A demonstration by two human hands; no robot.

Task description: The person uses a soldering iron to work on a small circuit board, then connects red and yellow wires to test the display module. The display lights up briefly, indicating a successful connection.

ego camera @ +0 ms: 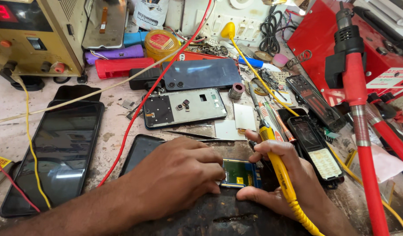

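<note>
Left hand: the left hand (179, 175) lies palm down near the front edge of the workbench (116, 131), fingers curled and pressing on the left end of a small green circuit board (240, 173).
Right hand: the right hand (280, 179) has its fingers closed round a yellow soldering iron (278, 168), held like a pen; the thumb rests by the board's lower right corner.
Circuit board: front middle of the bench, between the two hands, lying flat on a dark worn mat (219, 214); its left part is hidden under the left fingertips.
Iron tip: points up and left above the board; whether it touches anything cannot be told.
Iron cable: the yellow cable (306, 220) runs off the front edge to the right.
Left side: a large dark tablet (57, 153) lies along the left front, with a red wire (136, 113) and a yellow wire (30, 144) crossing by it.
Behind the hands: an open phone frame (184, 107) and a dark phone back cover (201, 73), tweezers (197, 137) just beyond the left knuckles.
Right side: a black keypad phone shell (317, 150) just beside the right hand, a red hot-air handle (359, 109) standing close beyond it.
Back left corner: a bench power supply (35, 35).
Open room: bare benchtop shows only in a strip between tablet and phone frame; the hands are hemmed in on both sides.
</note>
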